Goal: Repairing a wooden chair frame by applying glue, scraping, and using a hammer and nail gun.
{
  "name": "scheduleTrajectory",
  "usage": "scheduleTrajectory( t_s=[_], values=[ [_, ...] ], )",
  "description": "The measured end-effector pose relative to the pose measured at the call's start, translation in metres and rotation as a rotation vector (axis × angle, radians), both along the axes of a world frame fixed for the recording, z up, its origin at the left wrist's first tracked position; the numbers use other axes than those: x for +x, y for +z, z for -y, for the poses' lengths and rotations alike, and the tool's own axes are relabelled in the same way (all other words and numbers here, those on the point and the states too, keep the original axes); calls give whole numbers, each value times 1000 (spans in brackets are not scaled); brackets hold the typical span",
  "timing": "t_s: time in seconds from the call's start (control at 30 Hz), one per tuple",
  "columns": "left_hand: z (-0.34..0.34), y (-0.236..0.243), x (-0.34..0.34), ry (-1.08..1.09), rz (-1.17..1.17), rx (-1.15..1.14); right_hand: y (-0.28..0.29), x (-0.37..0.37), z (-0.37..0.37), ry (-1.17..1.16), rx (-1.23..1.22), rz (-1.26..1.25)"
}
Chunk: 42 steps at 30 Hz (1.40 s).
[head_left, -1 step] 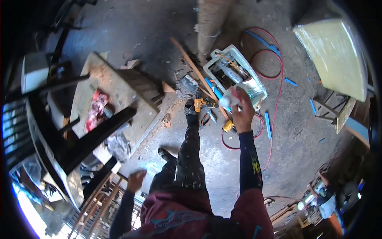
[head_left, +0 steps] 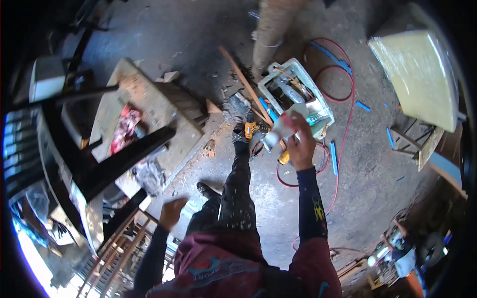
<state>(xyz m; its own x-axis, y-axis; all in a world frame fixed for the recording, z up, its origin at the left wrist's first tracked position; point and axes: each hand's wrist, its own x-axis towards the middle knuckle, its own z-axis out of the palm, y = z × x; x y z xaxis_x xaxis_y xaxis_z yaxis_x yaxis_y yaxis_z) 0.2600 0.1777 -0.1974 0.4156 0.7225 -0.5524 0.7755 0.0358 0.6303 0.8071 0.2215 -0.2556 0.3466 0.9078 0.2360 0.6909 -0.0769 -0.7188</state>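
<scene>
My right hand is closed around a small whitish bottle, held up in front of the tool box. The bottle is tilted, with its pale end toward the lower left. Below it on the floor, by my foot, lies a yellow-and-black cordless drill. A second yellow tool shows partly beside my right hand. My left hand hangs beside my left leg, fingers loosely stretched toward the right, with nothing visible in it.
A grey open box holds tools and containers. A red hose loops across the floor among blue strips. Left stand a dusty worktable and a dark wooden frame. A pale padded panel leans right; another person is lower right.
The bottle has shifted slightly and shows more of its side. My left hand has risen a little. The whole view has tilted slightly.
</scene>
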Motion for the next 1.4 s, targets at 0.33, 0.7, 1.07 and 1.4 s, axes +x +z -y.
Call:
scheduleTrajectory(
  t_s=[0.33,0.7,1.07,1.4],
  values=[
    [-50,178,39,55,448,-287,187,-263,55,707,378,214],
    [77,250,-131,212,520,447,289,-426,79,749,-300,-936],
    [83,209,-269,978,524,611,536,-513,34,540,673,-144],
    [26,177,-244,815,644,707,489,-559,-17,908,172,-488]
  ],
)
